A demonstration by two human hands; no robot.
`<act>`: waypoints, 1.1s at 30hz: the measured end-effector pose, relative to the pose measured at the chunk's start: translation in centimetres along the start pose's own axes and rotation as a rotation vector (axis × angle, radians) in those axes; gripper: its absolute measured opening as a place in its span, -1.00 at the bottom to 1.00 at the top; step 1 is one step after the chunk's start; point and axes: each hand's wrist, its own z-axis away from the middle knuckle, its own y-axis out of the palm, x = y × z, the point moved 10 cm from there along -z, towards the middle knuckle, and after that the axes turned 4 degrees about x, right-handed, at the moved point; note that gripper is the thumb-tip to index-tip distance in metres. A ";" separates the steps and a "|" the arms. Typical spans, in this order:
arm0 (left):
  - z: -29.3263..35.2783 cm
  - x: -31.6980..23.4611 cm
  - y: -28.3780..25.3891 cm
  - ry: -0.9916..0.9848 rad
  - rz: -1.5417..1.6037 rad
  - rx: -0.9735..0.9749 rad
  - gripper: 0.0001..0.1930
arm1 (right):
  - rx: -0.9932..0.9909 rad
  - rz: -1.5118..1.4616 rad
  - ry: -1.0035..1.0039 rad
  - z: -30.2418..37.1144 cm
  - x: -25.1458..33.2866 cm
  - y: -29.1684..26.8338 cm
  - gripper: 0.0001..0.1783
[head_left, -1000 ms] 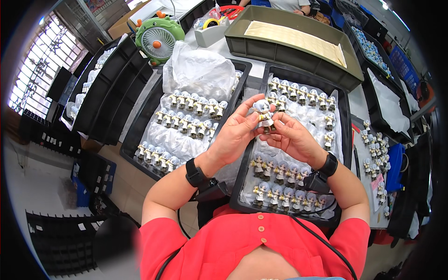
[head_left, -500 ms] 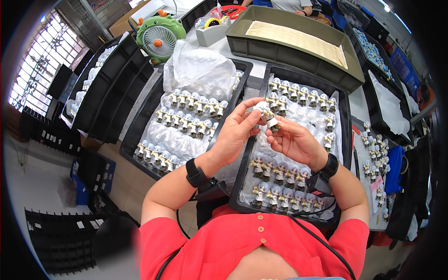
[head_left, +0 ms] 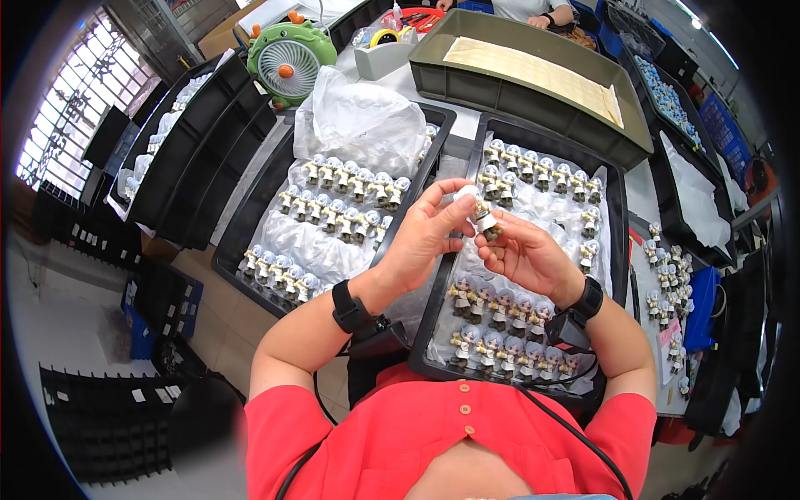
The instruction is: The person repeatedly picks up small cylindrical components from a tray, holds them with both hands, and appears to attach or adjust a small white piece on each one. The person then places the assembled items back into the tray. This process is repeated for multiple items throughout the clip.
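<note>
A small figurine (head_left: 483,218) with pale hair, a white outfit and a dark base is held up between my two hands, above the right-hand tray. My left hand (head_left: 429,229) is closed on its head, pinching with thumb and fingers. At its lower end, the fingertips of my right hand (head_left: 529,254) grip the base. Beneath, the black right tray (head_left: 617,242) holds rows of similar figurines (head_left: 508,308) on white plastic sheeting. Another black tray (head_left: 242,221), to the left, carries more rows of figurines (head_left: 333,212), with crumpled plastic sheeting (head_left: 358,121) folded back at its far end.
A green animal-shaped fan (head_left: 287,67) stands behind the left tray. An olive bin (head_left: 533,87) with a cream pad lies at the back. Stacked black trays (head_left: 196,158) rise at left. More figurines (head_left: 669,275) stand at right. A co-worker's hand (head_left: 540,21) shows at the far edge.
The figurine has tilted slightly and sits a little lower in my fingers. Both hands stay in nearly the same place. A co-worker's arm at the back has shifted.
</note>
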 end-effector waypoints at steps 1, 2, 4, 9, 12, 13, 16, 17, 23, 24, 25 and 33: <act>0.0 0.0 0.1 0.004 -0.004 0.008 -0.57 | -0.012 0.012 -0.003 0.0 0.0 -0.1 -0.67; 0.0 -0.1 0.2 0.009 -0.008 0.016 -0.58 | -0.022 0.024 -0.006 0.0 0.0 -0.2 -0.66; 0.0 -0.4 0.4 0.039 0.028 0.050 -0.57 | -0.031 0.021 -0.007 0.0 0.0 -0.1 -0.64; -0.2 -0.6 0.5 0.073 0.092 0.103 -0.56 | -0.024 -0.004 -0.011 -0.1 0.2 -0.1 -0.62; -0.1 -1.1 0.9 0.089 0.092 0.141 -0.54 | 0.002 -0.033 -0.021 -0.1 0.3 0.2 -0.64; -0.1 -1.4 1.3 0.105 0.079 0.165 -0.53 | 0.012 -0.044 -0.016 0.0 0.2 -0.1 -0.65; 0.3 -2.6 2.2 0.176 0.015 0.210 -0.49 | 0.015 -0.022 -0.053 0.0 0.8 0.0 -0.70; 0.5 -3.0 2.4 0.205 -0.010 0.217 -0.48 | 0.011 -0.007 -0.071 0.1 1.0 0.1 -0.72; -0.2 -2.0 1.4 0.195 0.011 0.205 -0.45 | -0.193 0.505 -0.362 0.8 4.1 0.1 -0.69; -0.2 -2.0 1.5 0.194 0.006 0.204 -0.45 | -0.221 0.625 -0.439 1.0 4.6 0.3 -0.65; -0.1 -2.1 1.7 0.194 0.001 0.203 -0.45 | -0.219 0.677 -0.451 1.1 4.7 0.8 -0.64; 0.1 -2.1 2.6 0.206 0.013 0.287 -0.42 | -0.252 1.095 -0.614 2.4 5.4 3.0 -0.59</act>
